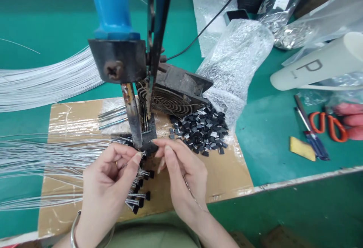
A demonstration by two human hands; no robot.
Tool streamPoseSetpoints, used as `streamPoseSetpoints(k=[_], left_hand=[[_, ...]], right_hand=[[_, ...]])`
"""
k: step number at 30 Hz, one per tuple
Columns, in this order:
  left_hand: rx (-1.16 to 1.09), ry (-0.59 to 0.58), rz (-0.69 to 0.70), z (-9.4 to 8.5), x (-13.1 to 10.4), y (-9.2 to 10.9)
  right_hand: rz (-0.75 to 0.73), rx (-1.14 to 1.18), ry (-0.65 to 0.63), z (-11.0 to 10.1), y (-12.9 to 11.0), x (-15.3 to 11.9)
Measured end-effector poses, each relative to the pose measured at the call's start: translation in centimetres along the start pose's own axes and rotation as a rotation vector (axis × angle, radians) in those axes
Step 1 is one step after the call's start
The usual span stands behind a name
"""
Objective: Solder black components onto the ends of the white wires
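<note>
My left hand [109, 180] pinches a thin white wire between thumb and fingers right at the tip of a mounted soldering iron [132, 115] with a blue handle. My right hand [181, 172] meets it from the right, fingertips closed on something small at the iron's tip; what it grips is too small to tell. Below my left fingers lies a cluster of finished wires with black end caps [138, 195]. A pile of small black parts [202, 129] sits just right of the iron on a taped cardboard sheet [227, 172].
Long white wires [42, 81] fan across the green bench on the left. A dirty fan grille [172, 100] sits behind the iron. Bubble-wrap bags [241, 59], a white tube marked P [317, 66], orange scissors [329, 125], a screwdriver [310, 132] and a yellow pad [302, 148] lie to the right.
</note>
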State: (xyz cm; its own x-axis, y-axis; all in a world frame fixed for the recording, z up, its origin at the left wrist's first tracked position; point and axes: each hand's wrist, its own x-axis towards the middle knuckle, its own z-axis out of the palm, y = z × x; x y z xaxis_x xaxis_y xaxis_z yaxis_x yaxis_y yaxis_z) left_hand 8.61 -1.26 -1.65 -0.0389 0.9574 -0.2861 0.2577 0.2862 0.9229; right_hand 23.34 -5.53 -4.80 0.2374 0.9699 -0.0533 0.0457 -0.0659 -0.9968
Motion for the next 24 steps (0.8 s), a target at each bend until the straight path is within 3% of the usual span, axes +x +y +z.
streamPoseSetpoints(k=[6,11,14,24], left_hand=[[0.0,0.006,0.0,-0.1,-0.1,-0.3],[-0.052,-0.026,-0.028,-0.2,0.1,-0.7],[-0.081,-0.048,-0.073,-0.4,0.1,-0.9],[-0.262,-0.146,-0.171,-0.8,0.0,-1.2]], right_hand=[[-0.089,-0.06,-0.019,0.6,-0.4,0.7],[-0.401,-0.255,0.082,0.9,0.2,0.7],[-0.529,-0.313,0.08,0.8,0.4,0.6],[-0.553,-0.323,0.075,0.5,0.8,0.3]])
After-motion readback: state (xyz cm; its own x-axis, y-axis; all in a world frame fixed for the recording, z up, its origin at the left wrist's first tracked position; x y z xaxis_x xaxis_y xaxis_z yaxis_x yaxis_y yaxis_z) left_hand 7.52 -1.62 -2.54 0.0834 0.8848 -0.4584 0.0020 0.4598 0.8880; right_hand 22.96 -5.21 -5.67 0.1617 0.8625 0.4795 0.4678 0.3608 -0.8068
